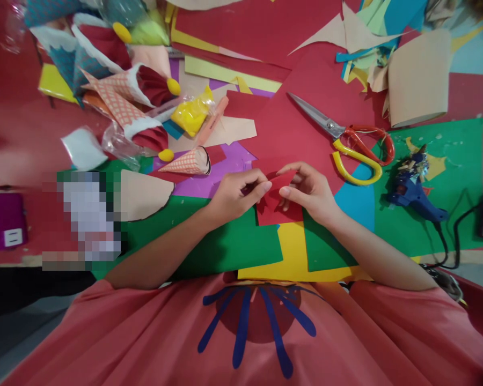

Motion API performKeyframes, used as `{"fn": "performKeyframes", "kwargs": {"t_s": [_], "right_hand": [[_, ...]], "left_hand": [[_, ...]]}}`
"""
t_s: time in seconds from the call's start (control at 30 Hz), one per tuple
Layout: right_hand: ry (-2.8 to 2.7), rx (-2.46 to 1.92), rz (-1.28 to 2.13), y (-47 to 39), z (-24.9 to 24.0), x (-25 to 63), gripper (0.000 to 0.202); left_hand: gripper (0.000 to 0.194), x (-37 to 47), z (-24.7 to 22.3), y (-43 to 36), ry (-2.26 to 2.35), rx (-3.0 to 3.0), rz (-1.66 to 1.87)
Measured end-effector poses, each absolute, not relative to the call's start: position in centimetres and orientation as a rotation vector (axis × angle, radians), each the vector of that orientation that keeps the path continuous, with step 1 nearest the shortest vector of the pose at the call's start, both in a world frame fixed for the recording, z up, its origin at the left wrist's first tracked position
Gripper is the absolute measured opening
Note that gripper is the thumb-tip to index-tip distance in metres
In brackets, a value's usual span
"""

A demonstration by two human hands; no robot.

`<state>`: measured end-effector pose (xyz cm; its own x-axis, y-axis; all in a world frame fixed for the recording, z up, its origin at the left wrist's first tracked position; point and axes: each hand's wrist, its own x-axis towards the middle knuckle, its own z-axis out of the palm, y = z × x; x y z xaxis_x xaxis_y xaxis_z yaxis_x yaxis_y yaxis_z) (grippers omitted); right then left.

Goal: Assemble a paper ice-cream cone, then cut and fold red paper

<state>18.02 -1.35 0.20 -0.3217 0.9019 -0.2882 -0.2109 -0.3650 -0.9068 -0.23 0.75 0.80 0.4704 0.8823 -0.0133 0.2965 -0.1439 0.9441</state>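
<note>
Both hands are close together over the middle of the table. My left hand (243,193) is closed, with thumb and forefinger pinched at the edge of a small red piece of paper (282,215). Just across from it, my right hand (309,193) has its thumb and fingers curved and apart. Its fingertips are by the same red paper, and I see nothing gripped in them. Scissors (334,127) with one red and one yellow handle lie beyond my right hand. A small orange checked paper cone (189,161) lies beyond my left hand.
A blue hot glue gun (414,198) with a black cord lies at right, near a beige paper tube (421,78). Checked cones (124,88) with white rims cluster at upper left. A beige cut piece (143,197) lies at left. Green sheets (225,236) spread underneath.
</note>
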Motion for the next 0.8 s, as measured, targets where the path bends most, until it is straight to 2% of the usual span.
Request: {"fn": "performKeyframes", "kwargs": {"t_s": [0.07, 0.27, 0.4, 0.63, 0.8], "right_hand": [[-1.014, -1.068, 1.84, -1.4, 0.2, 17.8, 0.041], [-1.153, -1.209, 1.768, -1.4, 0.7, 18.0, 0.031], [-1.136, -1.13, 1.843, -1.2, 0.8, 18.3, 0.032], [-0.999, -0.934, 2.005, -1.0, 0.5, 18.7, 0.024], [-0.902, -0.886, 2.035, -0.9, 0.3, 18.9, 0.021]], "left_hand": [[0.032, -0.1, 0.7, 0.7, 1.017, 1.692, 0.74], [0.023, 0.1, 0.4, 0.6, 0.968, 1.55, 0.761], [0.021, 0.0, 0.7, 0.8, 0.922, 1.359, 0.719], [0.034, -0.2, 0.2, 1.0, 0.821, 1.135, 0.68], [0.036, -0.3, 0.1, 1.1, 0.758, 1.081, 0.649]]}}
